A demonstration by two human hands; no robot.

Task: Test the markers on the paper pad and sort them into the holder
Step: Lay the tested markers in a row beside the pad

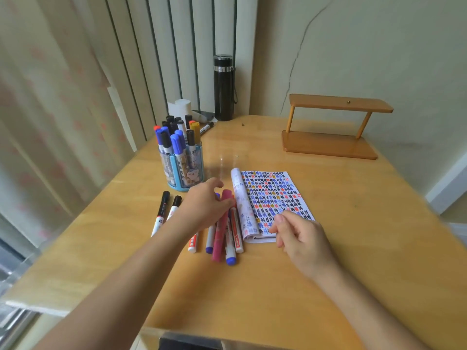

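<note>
Loose markers (209, 238) lie left of paper pad (273, 195), long axes along its spine. Left hand (204, 205), nearer, lies near-flat on pink marker (218, 238), nothing gripped; right hand (300, 236), loosely curled, rests on pad's near corner

holder (185, 173): blue, cartoon print | pad (273, 195): white, rows of black, blue, red, yellow marks | marker (221, 231): pink | flask (223, 88): black | table (328, 248): yellow wood

Home desk (278, 286), curtains (50, 97), flask (224, 89)
</note>
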